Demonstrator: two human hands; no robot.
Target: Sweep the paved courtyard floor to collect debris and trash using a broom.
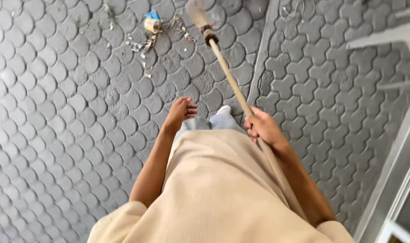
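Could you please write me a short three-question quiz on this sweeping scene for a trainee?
1. True or false: the right hand grips the long wooden broom handle.
2. What is the left hand holding? A) a dustpan B) nothing C) a cloth
3. Fill in: the small pile of litter, with a crumpled blue and yellow wrapper in it, lies on the grey interlocking ______.

Key:
1. True; the fingers are closed around the handle, and the blurred broom head is near the litter.
2. B; it hangs open and empty in front of the beige top.
3. paving.
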